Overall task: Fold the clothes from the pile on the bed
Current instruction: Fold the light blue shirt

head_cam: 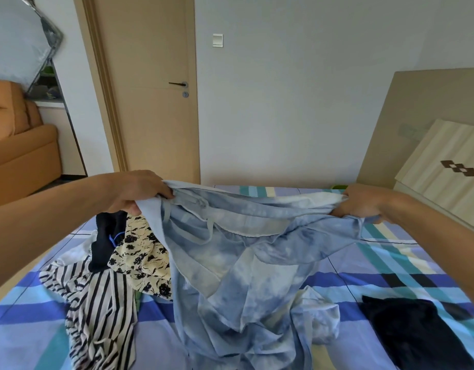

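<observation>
left hand (139,189): fingers curled, holding one top corner of the blue tie-dye garment (238,257) | right hand (364,201): fingers curled, holding the other corner | garment hangs over the bed (406,265), bottom resting on it | pile (115,265) lies left | dark cloth (414,332) lies right

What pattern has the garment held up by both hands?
The garment is pale blue and white tie-dye, clearest in the head view.

Pale walls, a closed beige door (153,84), orange sofa (19,145) left.
</observation>
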Motion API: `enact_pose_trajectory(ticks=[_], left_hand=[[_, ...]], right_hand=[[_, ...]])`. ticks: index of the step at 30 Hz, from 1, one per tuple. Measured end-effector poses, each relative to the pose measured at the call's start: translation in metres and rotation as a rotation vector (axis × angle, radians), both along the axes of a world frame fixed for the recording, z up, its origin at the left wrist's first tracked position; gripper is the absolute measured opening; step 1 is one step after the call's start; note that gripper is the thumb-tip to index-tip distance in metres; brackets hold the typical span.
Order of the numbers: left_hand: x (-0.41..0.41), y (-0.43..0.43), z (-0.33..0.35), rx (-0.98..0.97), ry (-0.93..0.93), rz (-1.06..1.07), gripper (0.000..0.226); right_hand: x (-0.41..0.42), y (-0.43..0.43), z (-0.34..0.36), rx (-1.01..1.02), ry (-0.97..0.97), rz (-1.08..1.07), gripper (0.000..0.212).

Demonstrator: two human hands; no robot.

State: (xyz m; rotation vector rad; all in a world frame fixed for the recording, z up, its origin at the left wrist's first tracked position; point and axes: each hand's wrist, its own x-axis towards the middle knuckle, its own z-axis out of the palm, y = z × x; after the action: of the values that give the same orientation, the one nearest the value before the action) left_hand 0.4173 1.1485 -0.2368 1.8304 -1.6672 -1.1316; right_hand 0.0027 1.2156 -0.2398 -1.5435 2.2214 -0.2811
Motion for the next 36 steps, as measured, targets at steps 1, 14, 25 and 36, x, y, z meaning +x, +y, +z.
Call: enact_pose_trajectory(ticks=[1,14,25,36], left_hand=[[0.001,0.001,0.002,0.012,0.008,-0.007,0.012],[0.009,0.014,0.010,-0.305,0.028,-0.064,0.037],[-0.001,0.012,0.009,-0.207,0.636,0.025,0.033],[-0.017,0.034,-0.010,-0.324,0.093,-0.356,0.086]], right_hand=[[0.001,0.000,0.002,-0.008,-0.009,0.012,0.025],[0.014,-0.001,0.010,-0.433,-0.977,-0.043,0.019],[0.024,0.003,0.003,-0.613,-1.185,0.079,0.035],[0.026,0.008,-0.040,-0.799,0.113,0.363,0.076]])
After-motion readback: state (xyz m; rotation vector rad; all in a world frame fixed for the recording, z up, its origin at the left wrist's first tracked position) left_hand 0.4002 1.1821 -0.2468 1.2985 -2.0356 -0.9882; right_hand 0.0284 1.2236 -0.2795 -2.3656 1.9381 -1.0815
